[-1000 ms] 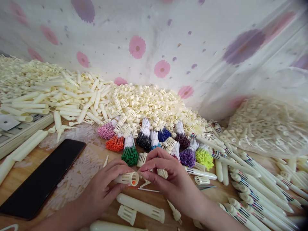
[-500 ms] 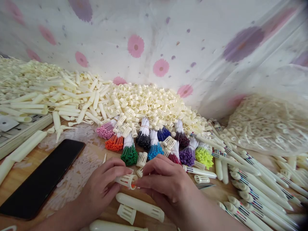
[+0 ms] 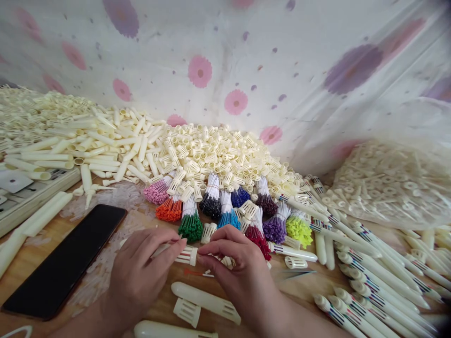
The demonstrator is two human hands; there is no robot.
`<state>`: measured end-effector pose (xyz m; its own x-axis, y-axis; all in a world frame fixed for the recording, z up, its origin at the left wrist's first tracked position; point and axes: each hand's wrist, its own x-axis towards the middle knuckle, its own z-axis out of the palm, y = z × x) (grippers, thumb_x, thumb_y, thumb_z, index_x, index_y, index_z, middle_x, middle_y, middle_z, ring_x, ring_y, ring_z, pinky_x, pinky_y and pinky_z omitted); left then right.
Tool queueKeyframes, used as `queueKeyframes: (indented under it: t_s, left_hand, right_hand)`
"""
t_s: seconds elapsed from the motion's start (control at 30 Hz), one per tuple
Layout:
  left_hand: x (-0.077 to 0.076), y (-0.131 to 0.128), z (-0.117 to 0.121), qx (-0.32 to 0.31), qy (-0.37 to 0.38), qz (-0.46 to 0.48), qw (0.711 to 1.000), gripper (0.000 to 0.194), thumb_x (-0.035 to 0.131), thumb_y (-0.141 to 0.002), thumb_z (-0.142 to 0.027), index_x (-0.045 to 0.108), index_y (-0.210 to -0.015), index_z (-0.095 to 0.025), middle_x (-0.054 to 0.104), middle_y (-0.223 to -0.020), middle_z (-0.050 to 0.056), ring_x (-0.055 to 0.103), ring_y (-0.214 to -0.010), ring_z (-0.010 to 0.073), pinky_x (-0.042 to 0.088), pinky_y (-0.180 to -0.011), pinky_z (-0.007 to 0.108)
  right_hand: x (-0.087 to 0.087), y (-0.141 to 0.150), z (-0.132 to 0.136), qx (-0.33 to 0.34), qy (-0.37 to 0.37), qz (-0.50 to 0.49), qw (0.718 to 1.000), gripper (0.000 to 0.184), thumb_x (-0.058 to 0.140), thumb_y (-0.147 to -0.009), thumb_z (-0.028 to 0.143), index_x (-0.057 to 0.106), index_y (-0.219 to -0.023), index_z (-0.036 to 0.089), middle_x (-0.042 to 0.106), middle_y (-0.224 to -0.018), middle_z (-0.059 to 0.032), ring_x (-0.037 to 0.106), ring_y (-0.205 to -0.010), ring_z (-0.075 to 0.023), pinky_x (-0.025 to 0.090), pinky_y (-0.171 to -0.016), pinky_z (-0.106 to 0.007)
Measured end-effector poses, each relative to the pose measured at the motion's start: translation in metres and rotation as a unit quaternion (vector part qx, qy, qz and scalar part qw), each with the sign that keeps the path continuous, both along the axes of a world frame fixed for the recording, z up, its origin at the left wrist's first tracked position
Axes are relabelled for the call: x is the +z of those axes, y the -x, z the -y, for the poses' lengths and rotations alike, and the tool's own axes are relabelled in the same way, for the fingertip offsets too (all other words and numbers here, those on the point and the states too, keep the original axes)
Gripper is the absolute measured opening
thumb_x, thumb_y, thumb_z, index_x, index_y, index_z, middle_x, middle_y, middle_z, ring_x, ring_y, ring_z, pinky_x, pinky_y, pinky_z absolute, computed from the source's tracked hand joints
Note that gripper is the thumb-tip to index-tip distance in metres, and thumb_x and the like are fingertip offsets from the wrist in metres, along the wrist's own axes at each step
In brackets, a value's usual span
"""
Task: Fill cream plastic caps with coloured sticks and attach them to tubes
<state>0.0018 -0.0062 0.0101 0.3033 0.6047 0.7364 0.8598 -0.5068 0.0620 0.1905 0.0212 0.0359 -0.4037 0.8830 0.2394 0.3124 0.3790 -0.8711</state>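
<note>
My left hand (image 3: 141, 272) is closed around a cream pen barrel (image 3: 186, 256) with a slotted collar, held level. Red shows through its slots. My right hand (image 3: 234, 267) has thumb and fingers pinched at the collar's open end; whatever sits between the fingertips is too small to make out. Beneath the two hands an orange pen refill (image 3: 193, 272) with a white end lies on the table. Nearer to me are another slotted pen barrel (image 3: 204, 300), a loose slotted collar (image 3: 187, 311) and a further barrel (image 3: 169, 330).
Behind the hands stand bundles of coloured refills, among them green (image 3: 190, 225) and purple (image 3: 276, 227). A heap of slotted collars (image 3: 218, 150) rises beyond. A black phone (image 3: 66, 260) lies left, filled pens (image 3: 380, 291) right, and a clear bag of parts (image 3: 394, 188) at back right.
The orange refill, earlier at the collar's mouth by my right fingers, now lies on the table. My left hand has turned the barrel, and its red-showing slots now face me.
</note>
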Motion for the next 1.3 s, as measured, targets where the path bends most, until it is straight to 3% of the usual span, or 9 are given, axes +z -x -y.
queueKeyframes:
  t_s: [0.17, 0.5, 0.67, 0.8, 0.9, 0.97, 1.07, 1.23, 1.3]
  left_hand:
    - [0.001, -0.002, 0.001, -0.002, 0.008, -0.008, 1.000, 0.026, 0.046, -0.085, -0.004, 0.067, -0.087, -0.018, 0.066, -0.082, 0.006, 0.060, -0.077, 0.0192, 0.048, -0.072, 0.033]
    - [-0.006, -0.001, 0.000, -0.011, 0.092, 0.056, 0.994, 0.028, 0.044, -0.083, -0.005, 0.065, -0.091, -0.021, 0.065, -0.087, 0.004, 0.060, -0.080, 0.0185, 0.049, -0.073, 0.031]
    - [-0.010, 0.001, -0.002, -0.026, 0.143, 0.100, 0.984, 0.033, 0.042, -0.083, -0.004, 0.062, -0.103, -0.021, 0.062, -0.098, 0.004, 0.061, -0.090, 0.0176, 0.050, -0.080, 0.029]
    - [-0.015, 0.005, -0.001, -0.034, 0.170, 0.106, 0.979, 0.035, 0.044, -0.085, -0.008, 0.060, -0.112, -0.024, 0.059, -0.103, 0.004, 0.060, -0.095, 0.0179, 0.051, -0.082, 0.028]
    - [-0.016, 0.007, -0.001, -0.043, 0.179, 0.108, 0.977, 0.035, 0.045, -0.087, -0.011, 0.058, -0.116, -0.025, 0.061, -0.102, 0.005, 0.062, -0.094, 0.0183, 0.052, -0.081, 0.027]
    - [-0.016, 0.007, -0.002, -0.051, 0.185, 0.112, 0.975, 0.035, 0.046, -0.088, -0.015, 0.056, -0.120, -0.024, 0.063, -0.101, 0.005, 0.064, -0.093, 0.0188, 0.053, -0.081, 0.028]
    - [-0.014, 0.004, -0.002, -0.052, 0.191, 0.132, 0.971, 0.033, 0.048, -0.089, -0.025, 0.053, -0.122, -0.023, 0.067, -0.106, 0.006, 0.066, -0.093, 0.0206, 0.055, -0.078, 0.028]
    - [-0.015, -0.002, 0.002, -0.023, 0.234, 0.202, 0.951, 0.022, 0.052, -0.086, -0.034, 0.057, -0.104, -0.022, 0.071, -0.096, 0.006, 0.070, -0.079, 0.0197, 0.056, -0.046, 0.018]
    - [-0.016, -0.001, 0.002, -0.031, 0.239, 0.208, 0.948, 0.018, 0.053, -0.085, -0.033, 0.057, -0.099, -0.023, 0.071, -0.092, 0.005, 0.070, -0.079, 0.0205, 0.056, -0.045, 0.019]
  right_hand:
    - [-0.005, 0.001, 0.004, -0.003, -0.039, 0.016, 0.999, 0.017, 0.065, -0.075, 0.007, 0.074, -0.077, 0.022, 0.062, -0.076, -0.0009, 0.059, -0.070, -0.0123, 0.046, -0.062, -0.022]
    - [-0.005, 0.002, -0.002, 0.015, -0.023, -0.004, 1.000, 0.021, 0.062, -0.076, 0.004, 0.073, -0.077, 0.021, 0.061, -0.077, -0.0010, 0.059, -0.070, -0.0117, 0.047, -0.062, -0.021]
    - [0.014, -0.013, -0.017, 0.028, -0.013, -0.017, 0.999, 0.009, 0.062, -0.083, 0.020, 0.071, -0.082, 0.021, 0.062, -0.081, -0.0020, 0.060, -0.074, -0.0124, 0.048, -0.066, -0.022]
    - [0.037, -0.042, -0.034, 0.014, -0.045, 0.078, 0.996, 0.018, 0.055, -0.089, 0.030, 0.062, -0.076, 0.019, 0.059, -0.071, 0.0001, 0.055, -0.063, -0.0112, 0.043, -0.058, -0.022]
    - [0.045, -0.074, -0.041, 0.021, -0.105, 0.234, 0.966, 0.020, 0.049, -0.092, 0.029, 0.060, -0.078, 0.019, 0.061, -0.073, -0.0013, 0.056, -0.064, -0.0122, 0.042, -0.059, -0.023]
    - [0.042, -0.098, -0.042, 0.018, -0.156, 0.359, 0.920, 0.016, 0.048, -0.091, 0.024, 0.062, -0.084, 0.020, 0.063, -0.079, -0.0032, 0.058, -0.070, -0.0152, 0.042, -0.062, -0.026]
    - [0.031, -0.129, -0.039, -0.006, -0.151, 0.483, 0.863, 0.013, 0.052, -0.087, 0.016, 0.064, -0.086, 0.021, 0.066, -0.080, -0.0035, 0.061, -0.072, -0.0181, 0.044, -0.063, -0.028]
    - [0.017, -0.155, -0.025, -0.028, -0.114, 0.529, 0.840, 0.019, 0.053, -0.083, 0.008, 0.065, -0.093, 0.019, 0.068, -0.091, -0.0068, 0.064, -0.083, -0.0212, 0.049, -0.070, -0.031]
    - [0.018, -0.157, -0.020, -0.050, -0.114, 0.517, 0.847, 0.019, 0.051, -0.084, 0.008, 0.065, -0.092, 0.018, 0.067, -0.091, -0.0076, 0.064, -0.084, -0.0214, 0.049, -0.072, -0.032]
